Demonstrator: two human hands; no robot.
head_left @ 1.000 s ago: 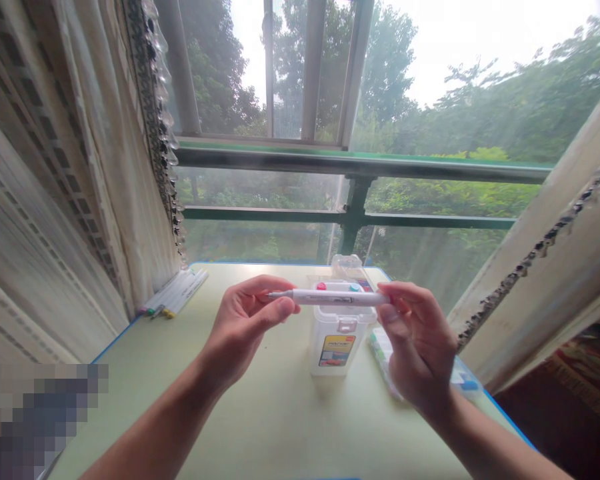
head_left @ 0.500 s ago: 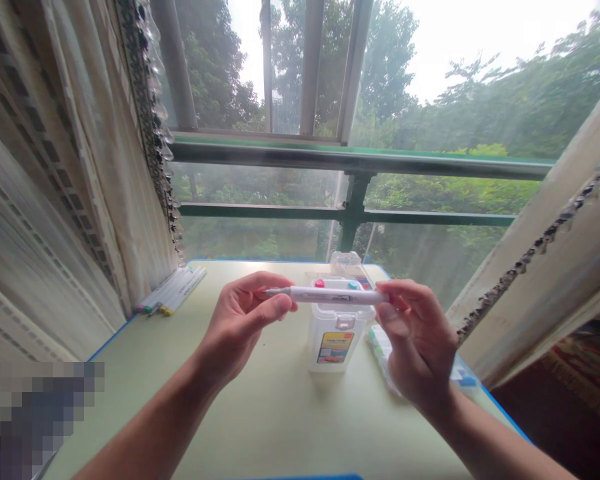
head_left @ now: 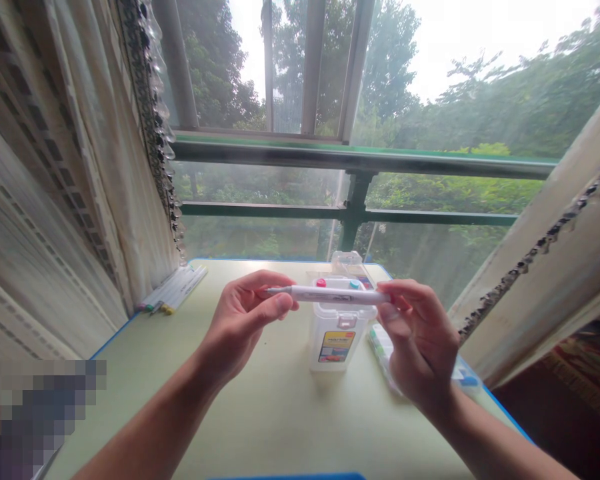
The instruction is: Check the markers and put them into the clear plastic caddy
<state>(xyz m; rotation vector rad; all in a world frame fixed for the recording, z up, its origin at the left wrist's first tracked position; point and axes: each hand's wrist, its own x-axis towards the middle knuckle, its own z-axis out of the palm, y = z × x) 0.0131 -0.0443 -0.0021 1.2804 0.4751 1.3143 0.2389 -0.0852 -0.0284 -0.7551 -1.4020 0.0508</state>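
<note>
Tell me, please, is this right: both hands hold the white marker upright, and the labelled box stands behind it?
The white marker is not upright: the head view shows it roughly level, held by the left hand and the right hand, with the labelled box behind it.

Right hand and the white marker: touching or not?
Touching. The head view shows the right hand's thumb and fingers pinching one end of the white marker, with no gap between.
</note>
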